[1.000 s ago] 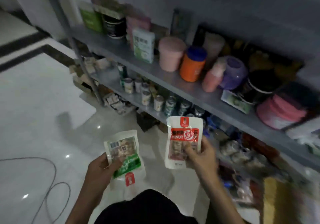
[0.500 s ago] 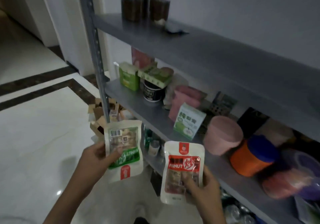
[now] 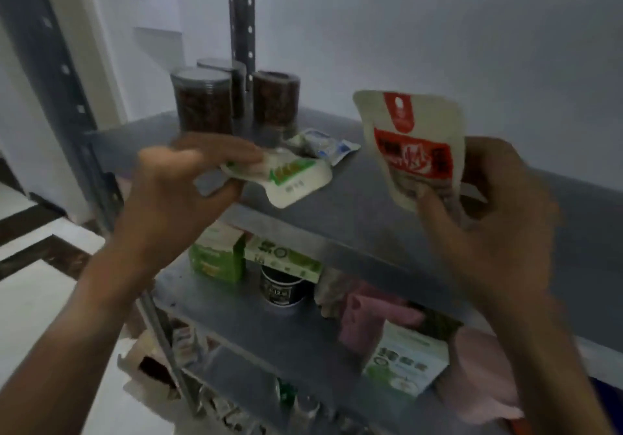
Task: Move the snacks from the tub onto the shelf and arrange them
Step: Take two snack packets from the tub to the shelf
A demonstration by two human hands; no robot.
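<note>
Left hand [image 3: 175,192] pinches flat green pouch [image 3: 290,178]; right hand [image 3: 485,219] grips glossy red pouch [image 3: 414,144].

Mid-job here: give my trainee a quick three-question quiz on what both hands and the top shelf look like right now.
1. True or false: the left hand holds the green-label pouch low over the top shelf.
2. What does the right hand hold? A) a jar B) the red-label pouch C) nothing
3. How many dark jars stand at the shelf's back left?

Key: 1 true; 2 B, upright, pinched at its lower edge; 3 three.
</note>
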